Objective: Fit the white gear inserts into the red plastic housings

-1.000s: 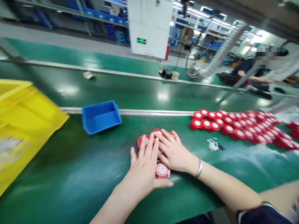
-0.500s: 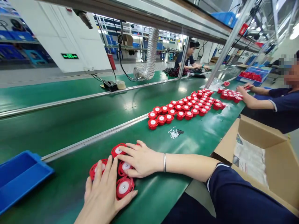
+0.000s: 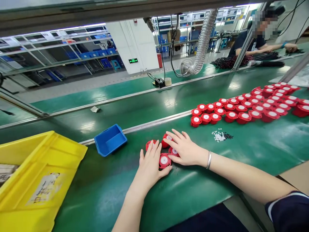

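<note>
My left hand (image 3: 150, 162) lies spread over a small group of round red parts with white discs on top. Its fingertips rest on the left red part (image 3: 149, 144), and its thumb is beside the nearest red part (image 3: 165, 160). My right hand (image 3: 187, 149), with a metal bracelet at the wrist, has its fingers stretched over the farther red part (image 3: 166, 139) and the right-hand red part (image 3: 172, 151). The fingers of both hands partly hide these parts. All of them stand on the green work surface (image 3: 193, 187), with the white discs upward.
Rows of similar red parts (image 3: 243, 117) stand to the right. Nearer lie small white pieces (image 3: 219, 136) and black pieces (image 3: 228, 136). On the left are a blue tray (image 3: 110, 141) and a large yellow bin (image 3: 45, 180). Another person (image 3: 258, 45) works with dark cables beyond.
My view has swung left, bringing the yellow bin and the whole blue tray into sight. The co-worker and cardboard box at right have mostly left the view. Both hands remain on the red parts.
</note>
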A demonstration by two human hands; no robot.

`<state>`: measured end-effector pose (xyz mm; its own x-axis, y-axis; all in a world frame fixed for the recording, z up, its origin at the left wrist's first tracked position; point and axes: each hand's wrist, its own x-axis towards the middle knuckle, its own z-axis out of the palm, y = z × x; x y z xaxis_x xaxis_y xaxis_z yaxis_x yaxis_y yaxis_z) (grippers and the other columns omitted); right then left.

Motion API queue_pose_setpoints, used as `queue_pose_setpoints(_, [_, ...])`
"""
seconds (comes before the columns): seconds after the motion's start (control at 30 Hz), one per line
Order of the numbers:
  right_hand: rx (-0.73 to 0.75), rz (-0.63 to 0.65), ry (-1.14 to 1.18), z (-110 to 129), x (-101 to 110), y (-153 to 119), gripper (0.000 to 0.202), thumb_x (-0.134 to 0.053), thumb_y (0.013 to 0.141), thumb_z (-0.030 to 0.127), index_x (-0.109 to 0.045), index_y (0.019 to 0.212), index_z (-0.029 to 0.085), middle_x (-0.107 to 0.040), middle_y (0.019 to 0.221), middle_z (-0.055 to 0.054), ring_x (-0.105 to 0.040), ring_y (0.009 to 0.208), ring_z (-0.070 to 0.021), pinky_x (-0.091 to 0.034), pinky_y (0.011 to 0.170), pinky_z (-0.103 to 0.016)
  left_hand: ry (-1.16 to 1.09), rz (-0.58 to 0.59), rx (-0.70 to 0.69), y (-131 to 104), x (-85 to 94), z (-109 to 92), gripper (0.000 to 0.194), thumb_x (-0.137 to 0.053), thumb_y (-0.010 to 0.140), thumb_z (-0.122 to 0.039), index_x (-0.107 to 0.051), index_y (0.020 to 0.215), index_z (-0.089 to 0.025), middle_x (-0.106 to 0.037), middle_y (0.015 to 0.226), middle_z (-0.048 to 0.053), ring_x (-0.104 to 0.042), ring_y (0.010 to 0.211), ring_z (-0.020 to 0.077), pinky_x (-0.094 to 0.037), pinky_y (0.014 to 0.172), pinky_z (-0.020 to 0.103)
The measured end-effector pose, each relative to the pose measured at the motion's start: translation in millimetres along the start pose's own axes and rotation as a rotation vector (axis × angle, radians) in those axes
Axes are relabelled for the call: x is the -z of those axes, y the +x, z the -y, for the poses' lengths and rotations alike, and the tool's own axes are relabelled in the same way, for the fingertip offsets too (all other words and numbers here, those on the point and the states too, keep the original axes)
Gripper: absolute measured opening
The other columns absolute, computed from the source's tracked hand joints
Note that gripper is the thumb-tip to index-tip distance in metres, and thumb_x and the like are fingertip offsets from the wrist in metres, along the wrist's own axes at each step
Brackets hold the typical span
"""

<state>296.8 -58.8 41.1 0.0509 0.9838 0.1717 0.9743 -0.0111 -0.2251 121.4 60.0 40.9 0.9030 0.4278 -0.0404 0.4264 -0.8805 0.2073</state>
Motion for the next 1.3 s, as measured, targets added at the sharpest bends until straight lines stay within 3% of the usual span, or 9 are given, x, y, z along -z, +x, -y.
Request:
queue_pose_setpoints(0.1, [0.007, 0.026, 0.014, 3.6, -1.2, 13.1, 0.063, -0.053, 0.098, 0.047, -0.042, 0.152, 0.017, -0.032, 0.162, -0.017, -0.028, 0.148, -0.0400, -0.031, 0.112, -0.069, 0.011, -0.013, -0.002, 0.8, 4.7, 8.0, 0.069, -0.061, 0.089, -0.037, -0.041, 0.152, -0.020, -0.032, 0.163, 0.017, -0.024, 0.153, 0.0345, -0.022, 0.118, 0.070])
queue_pose_setpoints(0.27, [0.067, 0.034, 0.018, 8.2, -0.9, 14.9, 0.050, -0.048, 0.102, 0.041, -0.049, 0.146, 0.018, -0.044, 0.155, -0.015, -0.043, 0.139, -0.0342, -0.034, 0.112, -0.063, -0.022, 0.041, 0.022, -1.6, 5.5, 19.9, 0.072, -0.062, 0.090, -0.041, -0.036, 0.155, -0.021, -0.028, 0.165, 0.015, -0.018, 0.155, 0.0324, -0.021, 0.120, 0.067])
queue_pose_setpoints(0.43, [-0.012, 0.058, -0.033, 14.3, -2.5, 9.0, 0.059, -0.049, 0.099, 0.052, -0.042, 0.152, 0.026, -0.035, 0.162, -0.012, -0.028, 0.144, -0.0490, -0.029, 0.102, -0.082, 0.019, -0.104, 0.019, -2.1, -7.5, 24.2, 0.084, -0.065, 0.087, -0.050, -0.031, 0.157, -0.020, -0.022, 0.167, 0.019, -0.018, 0.155, 0.0370, -0.026, 0.116, 0.070])
queue_pose_setpoints(0.5, [-0.046, 0.059, -0.043, 17.9, -4.3, 8.9, 0.058, -0.046, 0.101, 0.053, -0.040, 0.154, 0.028, -0.033, 0.163, -0.009, -0.029, 0.143, -0.0504, -0.029, 0.100, -0.085, 0.052, -0.145, 0.021, -0.2, -12.7, 26.5, 0.085, -0.068, 0.085, -0.052, -0.035, 0.156, -0.021, -0.022, 0.167, 0.019, -0.016, 0.155, 0.0403, -0.030, 0.114, 0.071])
queue_pose_setpoints(0.67, [-0.054, 0.025, -0.081, 24.5, -5.0, 3.1, 0.047, -0.038, 0.105, 0.043, -0.046, 0.148, 0.025, -0.042, 0.157, -0.012, -0.044, 0.133, -0.0400, -0.033, 0.103, -0.079, 0.067, -0.121, -0.016, 5.7, -15.9, 33.0, 0.073, -0.064, 0.088, -0.056, -0.045, 0.152, -0.025, -0.032, 0.164, 0.017, -0.020, 0.153, 0.0419, -0.038, 0.111, 0.066])
queue_pose_setpoints(0.83, [-0.098, 0.020, -0.117, 26.4, 1.4, -26.9, 0.045, -0.041, 0.104, 0.037, -0.047, 0.147, 0.024, -0.045, 0.154, -0.014, -0.044, 0.133, -0.0391, -0.032, 0.105, -0.076, 0.086, -0.117, -0.026, 5.1, -11.5, 28.9, 0.065, -0.064, 0.090, -0.052, -0.049, 0.150, -0.030, -0.031, 0.164, 0.015, -0.022, 0.153, 0.0422, -0.040, 0.110, 0.063])
queue_pose_setpoints(1.03, [-0.107, 0.057, -0.151, 21.4, 14.9, -81.5, 0.046, -0.043, 0.103, 0.033, -0.045, 0.149, 0.025, -0.046, 0.154, -0.013, -0.046, 0.132, -0.0383, -0.034, 0.105, -0.074, 0.112, -0.130, -0.002, 5.4, -9.5, 24.1, 0.061, -0.062, 0.091, -0.050, -0.053, 0.147, -0.028, -0.033, 0.163, 0.015, -0.025, 0.152, 0.0428, -0.044, 0.108, 0.062])
queue_pose_setpoints(1.3, [-0.248, 0.071, -0.236, -10.5, 38.0, -154.8, 0.048, -0.042, 0.104, 0.033, -0.042, 0.151, 0.026, -0.043, 0.156, -0.013, -0.047, 0.134, -0.0356, -0.035, 0.106, -0.069, 0.125, -0.212, -0.057, 11.2, -23.8, 35.5, 0.060, -0.046, 0.094, -0.056, -0.056, 0.144, -0.024, -0.040, 0.158, 0.018, -0.027, 0.149, 0.0468, -0.049, 0.100, 0.064])
